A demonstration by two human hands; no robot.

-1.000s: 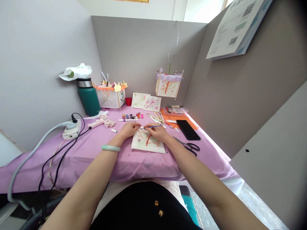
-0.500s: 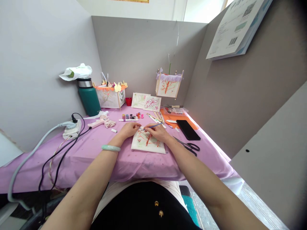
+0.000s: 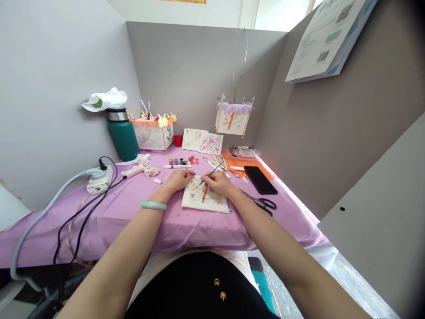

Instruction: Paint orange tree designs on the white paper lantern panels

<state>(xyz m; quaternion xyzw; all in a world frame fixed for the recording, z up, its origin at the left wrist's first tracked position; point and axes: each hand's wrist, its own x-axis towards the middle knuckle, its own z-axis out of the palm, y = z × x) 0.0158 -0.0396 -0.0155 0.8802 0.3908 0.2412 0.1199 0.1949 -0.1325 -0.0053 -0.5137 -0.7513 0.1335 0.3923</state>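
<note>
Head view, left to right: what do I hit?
White plastic power strip, pale green bangle, bare left hand, bare right hand holding a thin blue-handled brush, flat black phone, white printed papers.

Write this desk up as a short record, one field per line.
Left hand: at the top left corner of the painted sheet
Right hand: holding a blue brush, tip down toward the sheet
Right of sheet: scissors, black phone
Beyond sheet: purple marker, small paint pots
Back left: green bottle

Red-orange tree pattern on white sheet [image 3: 205,204]
</note>
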